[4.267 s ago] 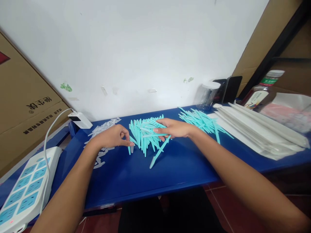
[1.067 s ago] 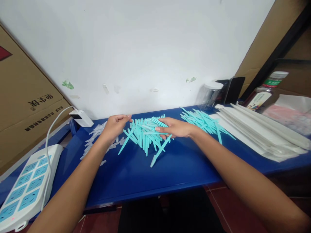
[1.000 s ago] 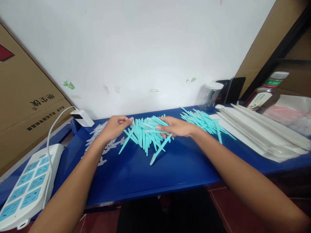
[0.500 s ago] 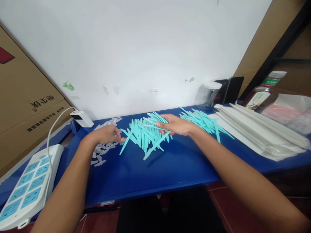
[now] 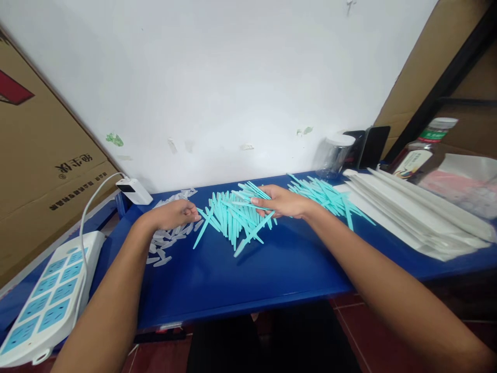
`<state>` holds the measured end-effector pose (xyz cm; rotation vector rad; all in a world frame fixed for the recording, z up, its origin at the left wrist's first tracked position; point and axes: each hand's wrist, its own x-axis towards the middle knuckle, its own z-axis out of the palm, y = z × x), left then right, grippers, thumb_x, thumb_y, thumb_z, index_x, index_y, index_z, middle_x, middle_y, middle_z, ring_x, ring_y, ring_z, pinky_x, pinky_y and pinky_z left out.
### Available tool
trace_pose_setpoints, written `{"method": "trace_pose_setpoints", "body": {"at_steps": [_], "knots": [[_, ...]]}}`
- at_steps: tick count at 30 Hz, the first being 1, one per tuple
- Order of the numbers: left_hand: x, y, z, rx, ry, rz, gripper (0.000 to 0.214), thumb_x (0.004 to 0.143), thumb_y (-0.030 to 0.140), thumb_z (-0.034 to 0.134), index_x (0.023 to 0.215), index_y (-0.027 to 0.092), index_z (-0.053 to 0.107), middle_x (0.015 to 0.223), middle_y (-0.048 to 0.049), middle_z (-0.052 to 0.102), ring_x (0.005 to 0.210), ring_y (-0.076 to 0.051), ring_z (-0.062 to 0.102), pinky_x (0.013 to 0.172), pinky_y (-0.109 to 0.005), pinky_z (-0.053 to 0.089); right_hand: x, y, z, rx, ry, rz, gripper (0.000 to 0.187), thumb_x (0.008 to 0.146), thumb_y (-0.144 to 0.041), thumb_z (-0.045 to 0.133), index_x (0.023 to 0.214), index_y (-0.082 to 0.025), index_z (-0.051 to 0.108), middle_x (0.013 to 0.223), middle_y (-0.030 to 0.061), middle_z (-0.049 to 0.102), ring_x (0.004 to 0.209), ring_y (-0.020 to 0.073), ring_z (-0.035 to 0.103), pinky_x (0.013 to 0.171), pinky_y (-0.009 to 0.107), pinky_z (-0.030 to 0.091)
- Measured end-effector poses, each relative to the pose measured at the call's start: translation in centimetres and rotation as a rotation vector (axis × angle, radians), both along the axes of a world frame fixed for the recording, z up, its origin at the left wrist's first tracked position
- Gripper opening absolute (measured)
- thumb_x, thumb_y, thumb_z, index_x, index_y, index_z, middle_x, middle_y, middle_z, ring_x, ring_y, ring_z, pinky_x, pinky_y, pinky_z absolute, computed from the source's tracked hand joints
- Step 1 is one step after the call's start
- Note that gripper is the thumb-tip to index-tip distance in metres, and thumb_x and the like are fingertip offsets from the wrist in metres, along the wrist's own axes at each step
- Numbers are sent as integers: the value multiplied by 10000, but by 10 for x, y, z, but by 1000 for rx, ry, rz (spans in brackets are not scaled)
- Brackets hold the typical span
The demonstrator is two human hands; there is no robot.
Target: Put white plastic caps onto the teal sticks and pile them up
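My right hand point(image 5: 280, 201) is closed around a bundle of slim turquoise plastic sticks, which look like eyebrow razors point(image 5: 261, 190). Beneath and to the left of it lies a loose pile of the same turquoise sticks point(image 5: 233, 220), several crossing at angles. Over the right edge of a scatter of small translucent plastic caps point(image 5: 165, 243), my left hand point(image 5: 176, 213) has its fingertips pinched together; whatever is between them is too small to tell. Another heap of turquoise sticks point(image 5: 324, 194) lies beyond my right wrist.
On the blue table point(image 5: 248, 280), white paper sleeves point(image 5: 419, 212) are stacked at right. Behind them stand a clear jar point(image 5: 334, 158), dark phones point(image 5: 375, 147) and a bottle point(image 5: 421, 150). A power strip point(image 5: 50, 295) and a white charger point(image 5: 134, 191) are at left, beside a cardboard box point(image 5: 46, 171).
My left fingers have drawn together into a tighter pinch and lifted slightly from the caps. The right hand keeps its bundle nearly in place. The view has shifted a little.
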<state>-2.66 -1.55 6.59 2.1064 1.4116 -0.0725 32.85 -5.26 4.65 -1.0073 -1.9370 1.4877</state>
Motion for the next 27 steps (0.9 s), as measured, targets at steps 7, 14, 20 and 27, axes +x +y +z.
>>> {"method": "trace_pose_setpoints", "body": {"at_steps": [7, 14, 20, 27], "knots": [[-14, 9, -4, 141, 110, 117, 539, 691, 711, 704, 901, 214, 720, 749, -61, 703, 659, -232, 631, 562, -301, 429, 0, -2, 2, -15, -39, -2, 449, 854, -602, 741, 943, -218, 526, 783, 9, 612, 725, 152, 509, 573, 231, 384], [-17, 7, -1, 89, 189, 78, 609, 598, 740, 771, 928, 229, 755, 782, -29, 648, 684, -207, 600, 584, -277, 411, -1, -1, 0, -15, -23, 19, 441, 869, -597, 732, 931, -210, 528, 769, 9, 607, 690, 137, 487, 540, 215, 349], [-8, 3, 1, 12, 169, 10, 505, 647, 680, 755, 885, 234, 764, 807, -45, 662, 703, -216, 603, 581, -279, 408, 0, 1, -2, -10, -22, 26, 440, 867, -601, 732, 927, -212, 535, 776, 9, 612, 686, 138, 494, 537, 215, 357], [-4, 5, -8, 115, 128, 74, 531, 665, 676, 741, 943, 223, 739, 862, -73, 716, 708, -228, 635, 576, -286, 423, -1, 0, -1, -22, -12, 30, 447, 853, -593, 752, 931, -211, 531, 763, 4, 610, 666, 130, 486, 533, 214, 357]]}}
